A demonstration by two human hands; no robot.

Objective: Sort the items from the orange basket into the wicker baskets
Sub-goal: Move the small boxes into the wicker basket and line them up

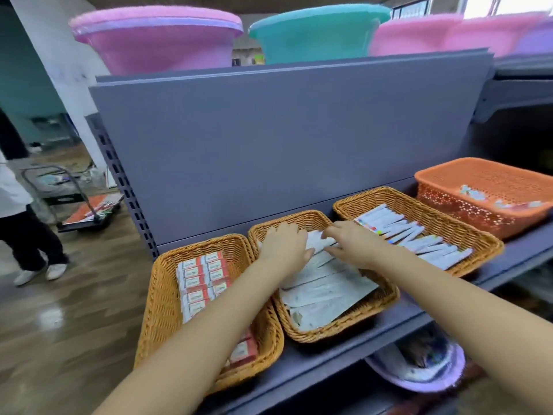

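Observation:
Three wicker baskets stand side by side on a grey shelf. The left wicker basket [161, 301] holds red and white boxes [203, 283]. The middle wicker basket [386, 298] holds white flat packets [326, 289]. The right wicker basket [434, 223] holds white tubes [419, 241]. My left hand [284, 247] and my right hand [350, 241] both rest on the packets at the far end of the middle basket, fingers touching the top packet [317, 242]. The orange basket [478, 211] stands at the far right with a few small items [475, 193] inside.
A grey back panel [284, 139] rises behind the baskets. Pink and teal tubs [311, 31] sit on the shelf above. A lilac bowl [419, 366] sits on the lower shelf. At the left a person [21, 223] stands near a trolley [77, 202].

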